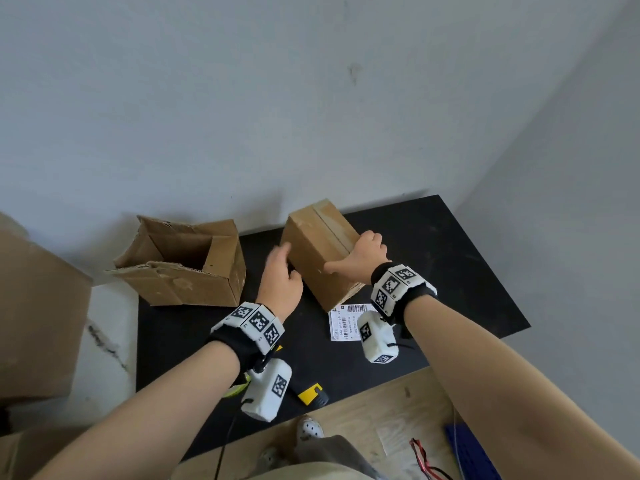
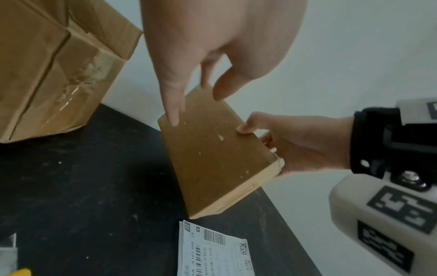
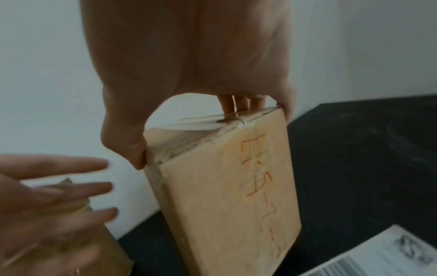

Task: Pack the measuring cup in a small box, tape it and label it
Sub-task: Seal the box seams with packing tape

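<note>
Black worktop (image 1: pixel 433 244) carries everything, w/ the small box (image 1: pixel 320 251) as landmark. Left of it sits a bigger open carton (image 1: pixel 194 271), flaps up. The small box, closed and taped along its top seam, stands tilted on one lower edge. Right hand (image 1: pixel 367 254) grips its top near corner, thumb on the near face, fingers (image 3: pixel 236 104) curled over the far side. Left hand (image 1: pixel 280 275) is just left of the box, fingers straight and relaxed, holding nothing. Shipping label (image 1: pixel 346 322) lies flat just in front of the box. Measuring cup can't be seen.
</note>
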Motion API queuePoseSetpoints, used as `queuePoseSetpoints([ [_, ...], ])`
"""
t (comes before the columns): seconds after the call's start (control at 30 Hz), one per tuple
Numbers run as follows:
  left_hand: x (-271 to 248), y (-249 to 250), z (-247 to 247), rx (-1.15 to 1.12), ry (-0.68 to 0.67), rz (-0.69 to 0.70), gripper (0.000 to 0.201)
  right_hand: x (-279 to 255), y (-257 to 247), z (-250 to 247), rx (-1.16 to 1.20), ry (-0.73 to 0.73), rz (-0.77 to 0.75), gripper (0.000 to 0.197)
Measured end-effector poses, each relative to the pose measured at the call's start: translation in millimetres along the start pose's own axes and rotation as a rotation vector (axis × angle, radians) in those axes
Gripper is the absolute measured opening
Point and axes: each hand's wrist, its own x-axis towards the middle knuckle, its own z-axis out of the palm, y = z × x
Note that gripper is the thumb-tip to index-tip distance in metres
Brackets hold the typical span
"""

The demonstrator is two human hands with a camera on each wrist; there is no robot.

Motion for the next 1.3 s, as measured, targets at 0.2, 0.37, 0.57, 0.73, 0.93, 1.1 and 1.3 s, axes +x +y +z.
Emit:
queuePoseSetpoints([
  [0.2,4.7,6.4,5.5,-0.283,-0.180,-0.149,0.041,7.2,-6.7,13.5,0.271,-0.044,0.120,0.114],
  [0.37,12.8,8.2,-6.6,-0.418,-0.118,-0.266,0.044,8.3,-1.5,16.6,0.634,-0.176,0.088,0.075],
  [0.57,18.7,-9.3,-22.7,-0.330,-0.160,-0.235,0.067,7.6,7.9,22.5,0.814,-0.264,0.025,0.054],
  [0.73,14.0,-15.1,-26.3,-0.321,-0.169,-0.242,0.073,8.3,12.0,34.5,0.774,-0.251,-0.068,0.057],
  [0.93,13.6,-19.8,-22.7,-0.250,-0.146,-0.197,0.074,11.2,16.4,42.6,0.772,-0.225,-0.114,0.055],
  [1.1,1.6,-24.3,-24.2,-0.074,-0.030,-0.147,0.057,-1.7,9.3,35.2,0.509,-0.133,-0.184,0.038],
  [1.3,-32.0,-43.4,-43.0,0.317,-0.077,-0.022,0.033,-49.8,1.8,38.1,-0.028,0.030,-0.361,0.028],
])
